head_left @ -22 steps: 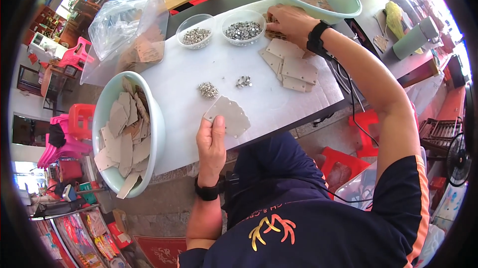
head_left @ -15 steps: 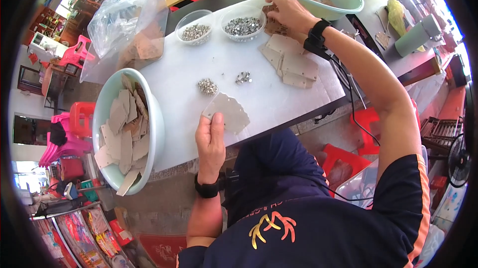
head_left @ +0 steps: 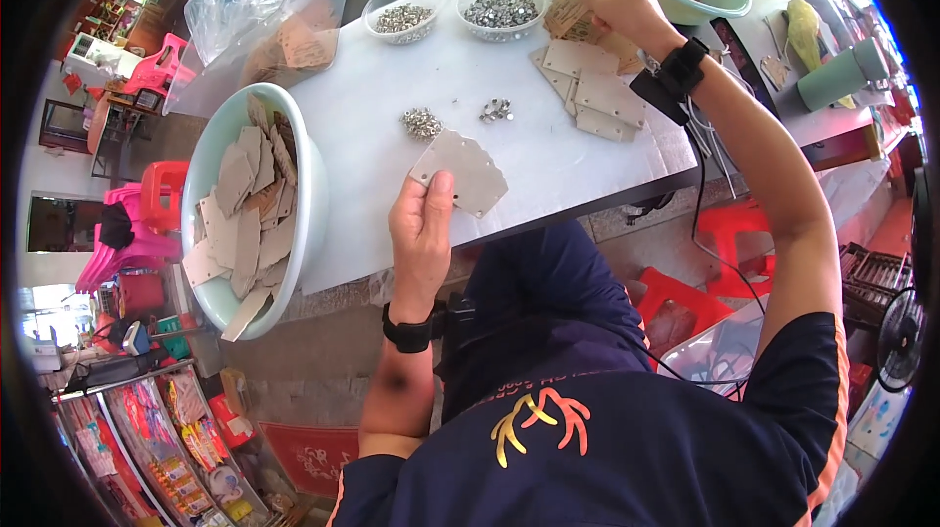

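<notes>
My left hand pinches a flat, grey-beige board piece between thumb and fingers. The piece has a wavy outer edge and small holes along it. It is held over the front edge of the white-topped table. Just beyond it lie two small heaps of metal studs, a silver heap and a smaller heap. My right hand is above a pile of brown printed pieces, fingers bent and apart, with nothing visible in them. Nearer me, flat grey pieces lie stacked loosely.
A pale green basin full of board pieces stands at the left. Two clear bowls of studs, the left bowl and the right bowl, sit at the back. Another green basin and a green bottle are at the right.
My right hand has lifted off the brown pieces and its fingers have spread somewhat. My left hand still grips the grey piece. The whole view has shifted a little.
</notes>
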A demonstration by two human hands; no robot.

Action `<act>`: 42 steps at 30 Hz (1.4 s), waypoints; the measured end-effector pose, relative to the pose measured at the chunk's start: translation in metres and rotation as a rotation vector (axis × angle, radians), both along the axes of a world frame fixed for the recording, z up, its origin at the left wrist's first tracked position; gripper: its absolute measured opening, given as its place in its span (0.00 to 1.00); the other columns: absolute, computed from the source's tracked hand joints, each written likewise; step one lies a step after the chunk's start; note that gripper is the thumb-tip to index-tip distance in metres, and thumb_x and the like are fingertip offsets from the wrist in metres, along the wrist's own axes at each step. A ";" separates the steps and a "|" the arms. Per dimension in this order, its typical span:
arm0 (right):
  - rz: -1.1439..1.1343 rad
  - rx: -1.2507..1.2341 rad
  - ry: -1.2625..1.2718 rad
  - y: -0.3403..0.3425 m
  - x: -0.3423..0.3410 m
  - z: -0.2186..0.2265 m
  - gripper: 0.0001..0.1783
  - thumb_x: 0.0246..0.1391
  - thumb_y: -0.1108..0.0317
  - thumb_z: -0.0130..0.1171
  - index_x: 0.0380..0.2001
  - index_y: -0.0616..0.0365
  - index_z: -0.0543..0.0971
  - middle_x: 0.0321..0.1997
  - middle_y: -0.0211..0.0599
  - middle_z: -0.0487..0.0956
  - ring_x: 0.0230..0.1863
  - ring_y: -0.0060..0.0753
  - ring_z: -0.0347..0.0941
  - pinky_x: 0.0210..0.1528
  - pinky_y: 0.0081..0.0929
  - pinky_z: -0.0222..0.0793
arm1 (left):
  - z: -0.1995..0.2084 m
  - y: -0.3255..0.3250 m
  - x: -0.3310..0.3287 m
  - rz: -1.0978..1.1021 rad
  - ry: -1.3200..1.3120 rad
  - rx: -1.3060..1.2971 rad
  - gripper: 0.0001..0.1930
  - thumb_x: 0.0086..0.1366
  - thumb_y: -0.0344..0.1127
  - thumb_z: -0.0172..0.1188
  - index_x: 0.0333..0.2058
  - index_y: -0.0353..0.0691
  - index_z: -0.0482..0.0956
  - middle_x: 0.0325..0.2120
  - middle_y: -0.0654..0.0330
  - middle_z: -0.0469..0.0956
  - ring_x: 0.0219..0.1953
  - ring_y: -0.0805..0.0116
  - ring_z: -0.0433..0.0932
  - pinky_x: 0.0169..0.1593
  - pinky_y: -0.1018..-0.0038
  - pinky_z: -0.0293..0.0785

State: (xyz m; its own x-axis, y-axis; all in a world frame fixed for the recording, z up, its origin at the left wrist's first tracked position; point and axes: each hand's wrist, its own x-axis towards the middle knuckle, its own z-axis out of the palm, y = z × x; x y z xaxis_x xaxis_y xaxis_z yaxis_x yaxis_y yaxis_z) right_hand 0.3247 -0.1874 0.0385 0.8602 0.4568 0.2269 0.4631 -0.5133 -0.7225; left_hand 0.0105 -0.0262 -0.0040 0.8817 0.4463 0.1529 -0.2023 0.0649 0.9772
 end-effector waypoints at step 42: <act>0.357 0.251 0.132 -0.012 -0.224 0.004 0.20 0.54 0.71 0.60 0.51 0.58 0.72 0.28 0.34 0.74 0.23 0.24 0.70 0.27 0.23 0.68 | 0.031 -0.031 -0.001 -0.044 -0.064 -0.230 0.21 0.76 0.40 0.39 0.56 0.28 0.66 0.46 0.52 0.75 0.46 0.65 0.79 0.50 0.69 0.80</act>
